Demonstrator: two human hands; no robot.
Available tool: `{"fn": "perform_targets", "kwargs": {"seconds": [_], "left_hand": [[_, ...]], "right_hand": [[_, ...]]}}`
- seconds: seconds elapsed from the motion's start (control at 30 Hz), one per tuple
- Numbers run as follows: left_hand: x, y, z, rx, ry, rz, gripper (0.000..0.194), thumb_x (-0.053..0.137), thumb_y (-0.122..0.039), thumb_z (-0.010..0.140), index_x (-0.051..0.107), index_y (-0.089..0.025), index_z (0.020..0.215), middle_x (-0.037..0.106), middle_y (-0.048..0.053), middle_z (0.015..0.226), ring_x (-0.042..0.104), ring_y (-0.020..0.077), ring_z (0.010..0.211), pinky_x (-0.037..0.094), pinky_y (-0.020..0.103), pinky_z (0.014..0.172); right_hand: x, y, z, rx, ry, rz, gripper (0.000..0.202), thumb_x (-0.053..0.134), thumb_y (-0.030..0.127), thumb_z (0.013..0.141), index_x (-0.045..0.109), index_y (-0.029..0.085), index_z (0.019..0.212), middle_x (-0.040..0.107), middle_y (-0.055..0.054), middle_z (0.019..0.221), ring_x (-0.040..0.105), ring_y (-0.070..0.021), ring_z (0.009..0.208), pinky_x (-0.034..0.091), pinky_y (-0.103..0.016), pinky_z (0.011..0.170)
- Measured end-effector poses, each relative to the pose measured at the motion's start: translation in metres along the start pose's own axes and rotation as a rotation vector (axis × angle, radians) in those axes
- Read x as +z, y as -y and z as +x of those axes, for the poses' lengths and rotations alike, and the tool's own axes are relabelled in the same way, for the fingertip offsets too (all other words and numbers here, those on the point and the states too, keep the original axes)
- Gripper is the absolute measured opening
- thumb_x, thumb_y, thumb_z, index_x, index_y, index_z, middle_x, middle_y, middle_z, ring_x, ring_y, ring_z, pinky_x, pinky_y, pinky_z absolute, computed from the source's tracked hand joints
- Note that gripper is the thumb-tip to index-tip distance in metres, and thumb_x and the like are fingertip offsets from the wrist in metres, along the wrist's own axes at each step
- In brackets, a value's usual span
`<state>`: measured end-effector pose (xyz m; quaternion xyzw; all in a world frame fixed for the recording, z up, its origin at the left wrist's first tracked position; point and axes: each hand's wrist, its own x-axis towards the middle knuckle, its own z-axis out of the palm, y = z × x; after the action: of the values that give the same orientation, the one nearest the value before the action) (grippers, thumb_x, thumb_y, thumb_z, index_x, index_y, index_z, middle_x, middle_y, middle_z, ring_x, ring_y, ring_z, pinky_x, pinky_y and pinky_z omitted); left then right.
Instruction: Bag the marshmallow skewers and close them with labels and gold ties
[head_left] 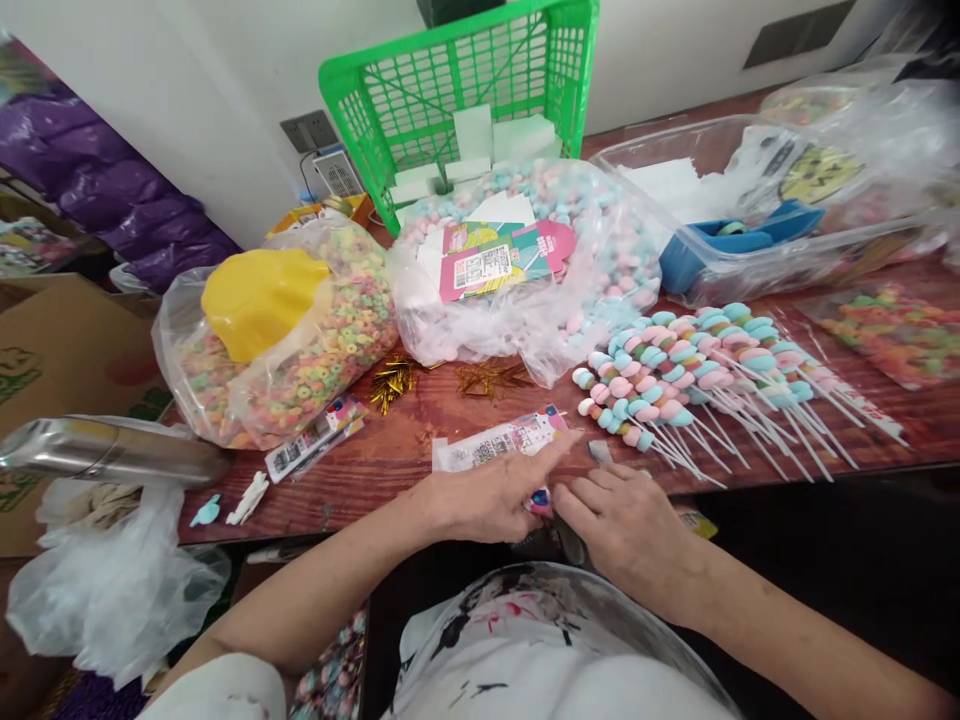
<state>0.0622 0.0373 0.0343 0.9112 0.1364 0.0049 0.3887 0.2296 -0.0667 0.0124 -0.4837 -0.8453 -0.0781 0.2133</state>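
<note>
The left hand (487,497) is touching a printed wrapper (538,501), nearer me than the candy sticks (652,385), while the right hand (630,525) is curling alongside (I can't tell either grip). Likely light, slippery plastic, its edges are probably offering the surest hold.

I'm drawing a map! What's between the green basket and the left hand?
A candy bag with cards on top, gold strips and a wrapper, in the head view.
</note>
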Motion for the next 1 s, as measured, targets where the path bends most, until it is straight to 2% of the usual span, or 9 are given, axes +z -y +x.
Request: {"fn": "perform_targets", "kwargs": {"seconds": [0.2, 0.33, 0.43, 0.57, 0.63, 0.7, 0.77, 0.87, 1.0], "left_hand": [[-0.010, 0.000, -0.003, -0.035, -0.058, -0.136, 0.100, 0.075, -0.031, 0.072, 0.015, -0.018, 0.152, 0.058, 0.017, 0.128, 0.056, 0.0315, 0.116, 0.045, 0.039, 0.092], [-0.019, 0.000, -0.015, -0.183, 0.050, -0.433, 0.046, 0.058, -0.049, 0.085, 0.058, -0.018, 0.119, 0.063, 0.003, 0.089, 0.061, 0.0173, 0.077, 0.049, 0.028, 0.070], [-0.004, -0.006, -0.014, -0.274, 0.064, -0.689, 0.045, 0.046, -0.058, 0.090, 0.060, -0.017, 0.101, 0.051, -0.003, 0.072, 0.048, 0.0067, 0.053, 0.042, 0.018, 0.050], [0.022, -0.013, -0.005, -0.290, -0.083, -0.803, 0.053, 0.046, -0.066, 0.086, 0.054, -0.015, 0.075, 0.048, -0.003, 0.060, 0.045, 0.0049, 0.046, 0.034, 0.015, 0.041], [0.027, -0.013, -0.003, -0.332, -0.223, -0.910, 0.054, 0.046, -0.067, 0.085, 0.057, -0.014, 0.080, 0.048, -0.004, 0.057, 0.042, 0.0048, 0.042, 0.031, 0.014, 0.037], [0.026, -0.010, -0.004, -0.380, -0.387, -1.038, 0.056, 0.046, -0.065, 0.086, 0.057, -0.016, 0.111, 0.051, -0.005, 0.058, 0.042, 0.0054, 0.039, 0.029, 0.014, 0.034], [0.023, -0.008, -0.007, -0.389, -0.487, -1.108, 0.068, 0.046, -0.063, 0.088, 0.034, -0.023, 0.142, 0.054, -0.006, 0.060, 0.044, 0.0070, 0.039, 0.029, 0.014, 0.034], [0.021, -0.007, -0.012, -0.377, -0.471, -1.130, 0.079, 0.046, -0.060, 0.090, 0.012, -0.025, 0.152, 0.055, -0.005, 0.058, 0.050, 0.0095, 0.044, 0.034, 0.016, 0.040], [0.025, -0.006, -0.015, -0.282, -0.441, -1.349, 0.064, 0.057, -0.055, 0.086, 0.041, -0.024, 0.140, 0.056, -0.002, 0.072, 0.057, 0.0106, 0.061, 0.046, 0.023, 0.060]], "right_hand": [[0.002, -0.002, 0.001, 0.118, 0.017, 0.267, 0.019, 0.042, 0.005, 0.083, 0.057, 0.016, 0.079, 0.060, -0.004, 0.070, 0.052, -0.0161, 0.063, 0.035, -0.029, 0.062], [-0.013, -0.017, 0.006, 0.100, -0.010, 0.359, 0.023, 0.038, 0.004, 0.087, 0.057, 0.017, 0.091, 0.060, -0.005, 0.079, 0.052, -0.0171, 0.071, 0.037, -0.029, 0.066], [-0.017, -0.017, 0.020, 0.141, -0.025, 0.420, 0.026, 0.039, 0.004, 0.085, 0.054, 0.017, 0.103, 0.059, -0.006, 0.087, 0.054, -0.0196, 0.081, 0.042, -0.032, 0.073], [-0.017, -0.011, 0.040, 0.214, -0.041, 0.595, 0.033, 0.037, 0.011, 0.091, 0.049, 0.020, 0.120, 0.056, -0.009, 0.109, 0.054, -0.0203, 0.095, 0.047, -0.034, 0.080], [-0.017, -0.012, 0.042, 0.309, -0.133, 0.713, 0.037, 0.037, 0.018, 0.095, 0.042, 0.023, 0.131, 0.052, -0.010, 0.120, 0.054, -0.0197, 0.103, 0.048, -0.034, 0.085], [-0.014, -0.015, 0.038, 0.467, -0.277, 0.820, 0.043, 0.041, 0.025, 0.096, 0.035, 0.025, 0.139, 0.051, -0.010, 0.122, 0.054, -0.0186, 0.102, 0.050, -0.034, 0.086], [-0.006, -0.014, 0.033, 0.578, -0.330, 0.892, 0.045, 0.049, 0.029, 0.094, 0.040, 0.025, 0.138, 0.055, -0.008, 0.115, 0.057, -0.0176, 0.094, 0.052, -0.032, 0.081], [0.008, -0.005, 0.030, 0.566, -0.247, 1.034, 0.023, 0.056, 0.030, 0.091, 0.062, 0.023, 0.113, 0.058, -0.005, 0.096, 0.059, -0.0146, 0.074, 0.054, -0.026, 0.063], [0.017, 0.008, 0.037, 0.532, -0.356, 1.158, 0.013, 0.057, 0.026, 0.090, 0.070, 0.022, 0.090, 0.057, -0.004, 0.087, 0.059, -0.0122, 0.066, 0.051, -0.021, 0.049]]}}
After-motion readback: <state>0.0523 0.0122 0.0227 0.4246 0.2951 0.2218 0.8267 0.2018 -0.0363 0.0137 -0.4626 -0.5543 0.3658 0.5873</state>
